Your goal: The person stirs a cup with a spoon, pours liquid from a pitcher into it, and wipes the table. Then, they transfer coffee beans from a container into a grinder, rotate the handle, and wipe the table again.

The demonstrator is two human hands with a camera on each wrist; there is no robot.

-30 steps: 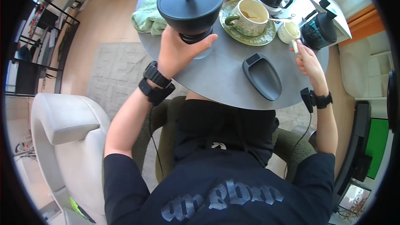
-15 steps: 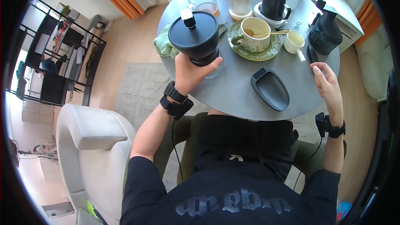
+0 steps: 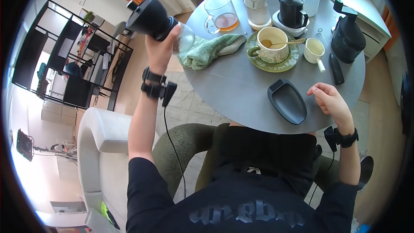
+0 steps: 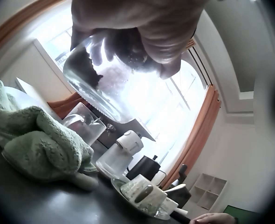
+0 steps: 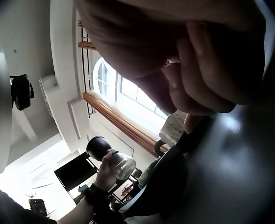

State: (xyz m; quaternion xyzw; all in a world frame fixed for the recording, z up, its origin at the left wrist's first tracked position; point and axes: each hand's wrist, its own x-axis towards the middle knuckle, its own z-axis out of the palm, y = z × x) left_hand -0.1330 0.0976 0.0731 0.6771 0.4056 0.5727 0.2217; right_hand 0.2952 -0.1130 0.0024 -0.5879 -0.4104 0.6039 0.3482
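Observation:
My left hand [image 3: 159, 54] grips a black grinder [image 3: 151, 16] by its narrow middle, off the table's left side. The grinder leans left, its lid knob up and outward, its clear jar [image 3: 185, 39] toward the table. From below, the left wrist view shows the jar [image 4: 102, 81] under my palm [image 4: 142, 23]. Near the table's front right, my right hand [image 3: 333, 103] has loosely bent fingers and holds nothing, just right of a black oval dish [image 3: 289, 103]. The right wrist view shows those bent fingers [image 5: 198, 74] above the dark dish [image 5: 163, 186].
A green towel [image 3: 209, 51] lies at the table's left, before a glass jug [image 3: 225, 20] of amber liquid. Farther right stand a cup [image 3: 272, 55] with a spoon on a green saucer, a small handled cup [image 3: 313, 51], a black kettle [image 3: 291, 11] and a black-handled item [image 3: 336, 70].
My left hand has carried the grinder left, off the tabletop, and tipped it. My right hand has let go of the small cup's handle and moved toward the table's front edge.

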